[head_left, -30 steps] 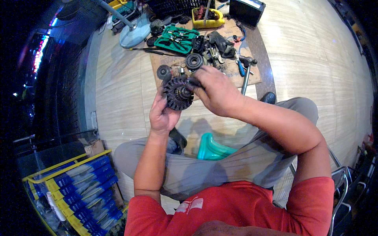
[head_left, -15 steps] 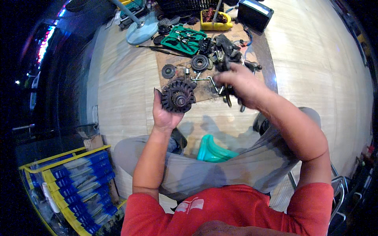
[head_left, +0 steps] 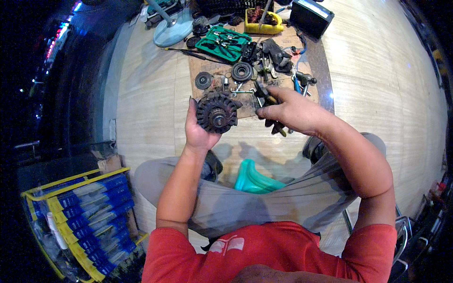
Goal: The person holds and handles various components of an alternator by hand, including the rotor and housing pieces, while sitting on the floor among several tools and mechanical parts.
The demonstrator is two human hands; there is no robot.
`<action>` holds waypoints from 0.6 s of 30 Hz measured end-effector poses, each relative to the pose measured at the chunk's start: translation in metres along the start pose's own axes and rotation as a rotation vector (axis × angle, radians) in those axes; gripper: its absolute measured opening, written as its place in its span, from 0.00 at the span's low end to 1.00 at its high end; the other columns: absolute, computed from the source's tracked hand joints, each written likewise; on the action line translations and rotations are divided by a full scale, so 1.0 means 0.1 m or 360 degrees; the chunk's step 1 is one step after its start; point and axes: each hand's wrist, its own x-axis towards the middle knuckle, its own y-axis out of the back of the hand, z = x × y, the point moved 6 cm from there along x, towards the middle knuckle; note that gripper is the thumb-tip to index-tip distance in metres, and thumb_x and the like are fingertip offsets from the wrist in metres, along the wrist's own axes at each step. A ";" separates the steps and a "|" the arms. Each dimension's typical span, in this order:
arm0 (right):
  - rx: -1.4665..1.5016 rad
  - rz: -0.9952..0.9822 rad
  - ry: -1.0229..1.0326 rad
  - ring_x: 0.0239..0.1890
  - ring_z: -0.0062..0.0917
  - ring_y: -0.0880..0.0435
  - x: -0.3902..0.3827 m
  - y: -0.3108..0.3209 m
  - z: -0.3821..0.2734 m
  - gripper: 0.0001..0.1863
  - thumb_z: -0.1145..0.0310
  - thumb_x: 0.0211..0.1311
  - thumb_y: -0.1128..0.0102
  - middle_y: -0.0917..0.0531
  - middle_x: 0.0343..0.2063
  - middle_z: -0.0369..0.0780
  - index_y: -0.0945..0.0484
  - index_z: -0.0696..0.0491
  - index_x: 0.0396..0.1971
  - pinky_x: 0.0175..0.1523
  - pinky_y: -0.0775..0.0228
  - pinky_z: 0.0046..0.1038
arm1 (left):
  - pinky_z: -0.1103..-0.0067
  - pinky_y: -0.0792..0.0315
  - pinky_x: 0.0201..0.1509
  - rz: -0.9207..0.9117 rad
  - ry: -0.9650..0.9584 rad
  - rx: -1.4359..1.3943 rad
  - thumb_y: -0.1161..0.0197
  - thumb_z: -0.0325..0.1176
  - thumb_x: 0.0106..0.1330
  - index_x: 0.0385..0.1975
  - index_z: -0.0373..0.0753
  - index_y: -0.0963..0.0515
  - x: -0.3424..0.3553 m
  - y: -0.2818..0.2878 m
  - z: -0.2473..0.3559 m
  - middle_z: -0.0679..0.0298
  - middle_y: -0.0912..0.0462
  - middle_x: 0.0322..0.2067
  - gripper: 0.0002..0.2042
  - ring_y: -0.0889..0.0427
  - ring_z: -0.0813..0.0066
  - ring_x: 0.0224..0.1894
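Sitting on a teal stool (head_left: 255, 179) above a pale wooden floor (head_left: 146, 94), a person in a red shirt and grey trousers worked over a brown cardboard sheet (head_left: 207, 70) strewn with parts. The left hand (head_left: 200, 129) was closed around the underside of a dark, rusty finned rotor (head_left: 216, 112), fingers curled up its left edge, holding it face-up just short of the near edge of the cardboard sheet. The right hand (head_left: 290, 111), at the right of the rotor and apart from it, was pinched around a small dark tool (head_left: 264, 96) whose kind could not be told; its thumb and forefinger met over the handle, the other fingers folded. On the cardboard sheet beyond the rotor lay a small pulley (head_left: 204, 80), a larger black pulley (head_left: 241, 71) and loose metal pieces. At the far edge of the cardboard sheet lay an open green tool case (head_left: 222, 43), with a yellow bin (head_left: 264, 21) and a black box (head_left: 310, 16) behind it. Well to the near left of the cardboard sheet, beside the person's left knee, stood a yellow rack of blue packets (head_left: 78, 212).
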 end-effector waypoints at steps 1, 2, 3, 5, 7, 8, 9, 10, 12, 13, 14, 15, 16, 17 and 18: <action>-0.0078 0.0051 0.0040 0.22 0.24 0.22 -0.04 0.05 -0.08 0.22 0.58 0.56 0.39 0.19 0.25 0.42 0.26 0.59 0.43 0.27 0.29 0.29 | 0.59 0.35 0.65 0.0017 -0.0001 0.0031 0.63 0.66 0.67 0.59 0.32 0.32 0.00 0.02 -0.01 0.50 0.26 0.56 0.39 0.26 0.52 0.58; -0.0156 0.0101 0.0081 0.23 0.25 0.22 -0.09 0.09 -0.17 0.22 0.58 0.55 0.39 0.19 0.25 0.42 0.25 0.60 0.42 0.29 0.28 0.30 | 0.59 0.34 0.65 0.0035 -0.0003 0.0062 0.63 0.66 0.68 0.59 0.32 0.32 -0.01 0.04 -0.01 0.50 0.25 0.56 0.39 0.25 0.52 0.57; -0.0231 0.0075 0.0045 0.28 0.33 0.18 -0.13 0.13 -0.27 0.20 0.61 0.53 0.39 0.18 0.27 0.48 0.24 0.61 0.40 0.37 0.25 0.34 | 0.60 0.34 0.65 0.0044 -0.0002 0.0079 0.64 0.66 0.68 0.59 0.31 0.33 -0.01 0.04 -0.02 0.50 0.25 0.56 0.39 0.25 0.52 0.57; -0.0423 0.0151 0.0338 0.31 0.41 0.18 -0.10 0.17 -0.30 0.18 0.63 0.52 0.40 0.18 0.29 0.52 0.23 0.61 0.39 0.40 0.25 0.38 | 0.60 0.34 0.64 0.0066 -0.0001 0.0114 0.64 0.65 0.68 0.59 0.31 0.33 -0.01 0.05 -0.04 0.49 0.25 0.55 0.39 0.25 0.53 0.57; -0.0695 0.0202 0.0523 0.38 0.51 0.20 -0.17 0.15 -0.44 0.15 0.69 0.50 0.42 0.20 0.32 0.57 0.24 0.62 0.36 0.46 0.27 0.44 | 0.61 0.33 0.64 0.0058 -0.0023 0.0175 0.64 0.64 0.69 0.60 0.31 0.33 -0.01 0.06 -0.04 0.50 0.25 0.55 0.39 0.25 0.53 0.57; -0.0838 0.0222 0.0698 0.38 0.51 0.20 -0.19 0.12 -0.47 0.14 0.70 0.49 0.43 0.20 0.32 0.56 0.24 0.61 0.35 0.46 0.27 0.44 | 0.61 0.33 0.64 0.0055 -0.0034 0.0206 0.64 0.64 0.69 0.60 0.31 0.33 -0.01 0.07 -0.03 0.50 0.25 0.55 0.38 0.25 0.53 0.57; -0.0982 0.0245 0.0873 0.38 0.51 0.21 -0.21 0.08 -0.47 0.13 0.71 0.49 0.43 0.21 0.32 0.54 0.24 0.61 0.34 0.46 0.27 0.45 | 0.61 0.33 0.64 0.0022 -0.0030 0.0231 0.65 0.63 0.69 0.60 0.31 0.33 -0.01 0.07 -0.04 0.50 0.25 0.55 0.38 0.25 0.54 0.57; -0.1126 0.0266 0.1048 0.38 0.50 0.21 -0.24 0.04 -0.47 0.12 0.72 0.49 0.43 0.21 0.32 0.53 0.25 0.61 0.34 0.46 0.27 0.45 | 0.61 0.33 0.64 -0.0011 -0.0027 0.0256 0.65 0.63 0.70 0.60 0.31 0.33 0.00 0.08 -0.04 0.50 0.25 0.55 0.37 0.25 0.54 0.56; -0.1280 0.0183 0.0999 0.39 0.48 0.21 -0.24 -0.02 -0.43 0.10 0.74 0.48 0.44 0.23 0.31 0.51 0.25 0.61 0.32 0.46 0.27 0.44 | 0.62 0.32 0.63 -0.0030 -0.0026 0.0304 0.66 0.62 0.71 0.60 0.32 0.33 0.00 0.12 -0.05 0.51 0.24 0.55 0.37 0.24 0.55 0.56; -0.1323 0.0164 0.1015 0.38 0.47 0.21 -0.24 -0.05 -0.43 0.10 0.74 0.48 0.44 0.23 0.30 0.50 0.25 0.60 0.32 0.45 0.27 0.43 | 0.62 0.32 0.63 -0.0017 -0.0028 0.0327 0.66 0.62 0.71 0.60 0.32 0.33 0.01 0.16 -0.06 0.51 0.24 0.54 0.36 0.24 0.56 0.56; -0.1367 0.0144 0.1031 0.38 0.47 0.21 -0.24 -0.07 -0.43 0.10 0.74 0.48 0.44 0.23 0.30 0.50 0.25 0.60 0.32 0.45 0.27 0.43 | 0.62 0.32 0.63 -0.0003 -0.0030 0.0350 0.66 0.61 0.71 0.59 0.32 0.33 0.01 0.18 -0.07 0.52 0.24 0.54 0.36 0.24 0.56 0.56; -0.1427 0.0151 0.1021 0.38 0.46 0.21 -0.24 -0.08 -0.41 0.09 0.74 0.48 0.44 0.22 0.30 0.50 0.25 0.60 0.32 0.44 0.27 0.42 | 0.63 0.32 0.63 0.0019 -0.0039 0.0363 0.66 0.61 0.71 0.59 0.32 0.33 0.01 0.16 -0.09 0.52 0.24 0.54 0.36 0.24 0.57 0.56; -0.1446 0.0172 0.1025 0.38 0.46 0.21 -0.23 -0.07 -0.39 0.09 0.74 0.48 0.45 0.22 0.30 0.50 0.25 0.60 0.31 0.44 0.27 0.42 | 0.63 0.32 0.63 0.0041 -0.0047 0.0376 0.67 0.60 0.72 0.59 0.32 0.33 0.02 0.13 -0.10 0.52 0.23 0.54 0.36 0.24 0.57 0.55; -0.1465 0.0194 0.1028 0.38 0.45 0.21 -0.23 -0.06 -0.38 0.09 0.74 0.48 0.45 0.22 0.30 0.50 0.24 0.60 0.31 0.44 0.26 0.42 | 0.64 0.32 0.63 0.0062 -0.0055 0.0390 0.67 0.60 0.72 0.59 0.32 0.33 0.02 0.10 -0.10 0.52 0.23 0.53 0.35 0.23 0.58 0.55; -0.1481 0.0216 0.1034 0.38 0.45 0.21 -0.22 -0.06 -0.37 0.09 0.74 0.48 0.45 0.22 0.30 0.49 0.24 0.60 0.31 0.44 0.26 0.42 | 0.65 0.30 0.61 0.0063 -0.0048 0.0397 0.65 0.58 0.73 0.58 0.32 0.32 0.02 0.08 -0.10 0.53 0.22 0.52 0.33 0.22 0.59 0.53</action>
